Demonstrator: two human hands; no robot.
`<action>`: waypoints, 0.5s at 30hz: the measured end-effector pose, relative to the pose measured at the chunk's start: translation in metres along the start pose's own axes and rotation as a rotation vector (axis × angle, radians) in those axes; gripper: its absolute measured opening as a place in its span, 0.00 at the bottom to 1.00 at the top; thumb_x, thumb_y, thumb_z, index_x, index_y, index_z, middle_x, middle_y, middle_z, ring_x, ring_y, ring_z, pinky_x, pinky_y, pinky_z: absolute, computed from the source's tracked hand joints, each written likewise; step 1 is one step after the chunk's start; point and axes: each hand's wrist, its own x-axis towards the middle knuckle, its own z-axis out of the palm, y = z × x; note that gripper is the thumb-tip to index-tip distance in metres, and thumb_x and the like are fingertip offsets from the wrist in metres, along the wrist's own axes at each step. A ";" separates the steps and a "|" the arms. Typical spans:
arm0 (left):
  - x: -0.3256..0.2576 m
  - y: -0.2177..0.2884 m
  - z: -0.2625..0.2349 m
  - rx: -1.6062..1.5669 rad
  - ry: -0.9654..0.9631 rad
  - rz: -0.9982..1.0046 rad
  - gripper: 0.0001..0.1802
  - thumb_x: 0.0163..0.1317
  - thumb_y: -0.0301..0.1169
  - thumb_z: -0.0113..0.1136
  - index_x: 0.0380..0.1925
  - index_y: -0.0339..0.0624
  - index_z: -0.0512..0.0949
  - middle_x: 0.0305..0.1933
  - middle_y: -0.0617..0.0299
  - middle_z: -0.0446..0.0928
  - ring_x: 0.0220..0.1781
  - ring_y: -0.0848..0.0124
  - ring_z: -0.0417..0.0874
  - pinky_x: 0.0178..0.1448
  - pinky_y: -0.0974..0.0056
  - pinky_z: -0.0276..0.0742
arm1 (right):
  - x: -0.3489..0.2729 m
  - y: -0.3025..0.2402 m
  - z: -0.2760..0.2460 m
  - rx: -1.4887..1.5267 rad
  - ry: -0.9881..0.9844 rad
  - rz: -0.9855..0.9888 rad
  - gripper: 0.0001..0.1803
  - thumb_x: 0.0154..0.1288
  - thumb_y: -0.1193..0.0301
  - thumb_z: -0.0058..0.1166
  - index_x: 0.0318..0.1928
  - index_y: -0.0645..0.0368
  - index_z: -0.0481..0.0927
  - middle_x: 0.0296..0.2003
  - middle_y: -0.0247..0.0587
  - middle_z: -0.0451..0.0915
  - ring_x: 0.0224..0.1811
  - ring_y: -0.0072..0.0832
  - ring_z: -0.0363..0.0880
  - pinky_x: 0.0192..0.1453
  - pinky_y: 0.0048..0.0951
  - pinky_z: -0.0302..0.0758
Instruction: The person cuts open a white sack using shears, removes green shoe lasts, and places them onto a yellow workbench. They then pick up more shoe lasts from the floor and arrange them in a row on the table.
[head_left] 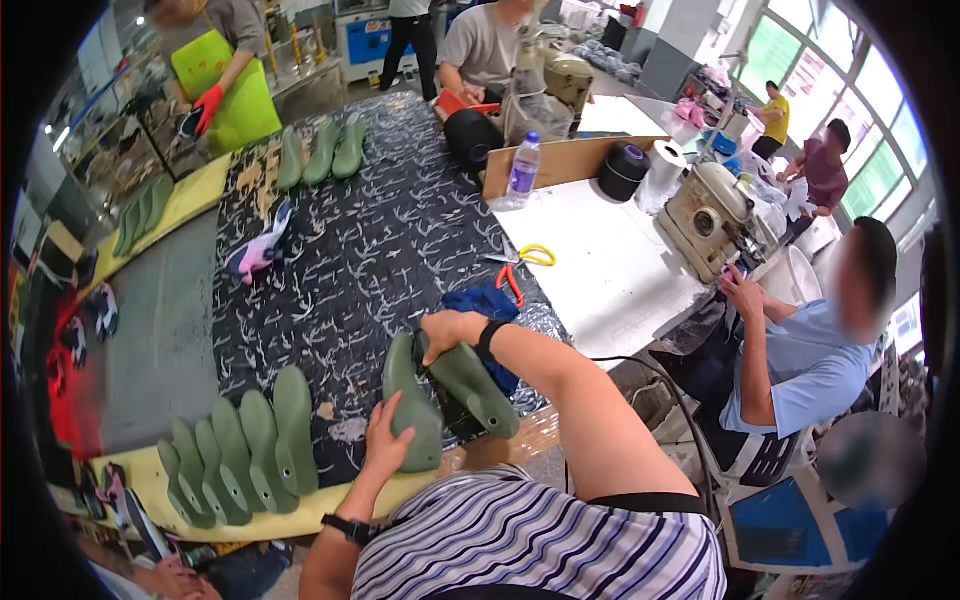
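Two green shoe lasts are in front of me at the near edge of the patterned table. My left hand (388, 437) presses round the side of the left shoe last (410, 400), thumb apart from the fingers. With its fingers bent round the toe end, my right hand (450, 333) grips the right shoe last (472, 388), which leans with its heel end toward me. The right fingertips are partly hidden. A dark blue cloth (485, 302) lies crumpled beside my right wrist. To the left, several more green shoe lasts (235, 450) stand in a row on the yellow edge.
Yellow-handled scissors (535, 256) and a red-handled tool (510, 283) lie right of the cloth. Three lasts (320, 152) stand at the far edge. A bottle (523, 170), thread cone (624, 170) and sewing machine (707, 220) occupy the white table. Co-workers sit right and stand beyond.
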 end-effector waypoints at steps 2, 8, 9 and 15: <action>-0.006 -0.020 -0.010 -0.075 0.061 0.016 0.33 0.49 0.26 0.59 0.59 0.48 0.66 0.57 0.42 0.68 0.59 0.48 0.68 0.62 0.57 0.64 | -0.007 -0.008 -0.009 -0.001 -0.017 -0.016 0.36 0.41 0.49 0.67 0.43 0.68 0.78 0.44 0.56 0.78 0.48 0.45 0.77 0.50 0.38 0.74; -0.031 -0.080 -0.030 0.279 0.361 -0.029 0.17 0.57 0.26 0.51 0.47 0.34 0.74 0.52 0.41 0.70 0.53 0.47 0.72 0.57 0.53 0.66 | -0.013 -0.021 0.007 0.078 0.356 -0.070 0.24 0.48 0.60 0.60 0.38 0.69 0.76 0.37 0.59 0.79 0.43 0.50 0.78 0.45 0.43 0.75; -0.029 -0.071 -0.039 0.126 0.390 -0.045 0.18 0.56 0.27 0.53 0.47 0.33 0.73 0.52 0.41 0.69 0.53 0.47 0.71 0.58 0.53 0.66 | -0.010 -0.016 0.015 0.076 0.379 -0.047 0.25 0.49 0.60 0.59 0.39 0.71 0.74 0.36 0.60 0.78 0.40 0.50 0.79 0.42 0.43 0.76; -0.005 -0.029 -0.043 0.126 0.233 -0.030 0.28 0.51 0.31 0.58 0.53 0.33 0.67 0.56 0.41 0.66 0.57 0.47 0.68 0.60 0.53 0.64 | -0.034 -0.027 -0.005 0.352 0.008 0.226 0.17 0.51 0.69 0.53 0.34 0.75 0.75 0.33 0.59 0.79 0.27 0.44 0.82 0.24 0.38 0.81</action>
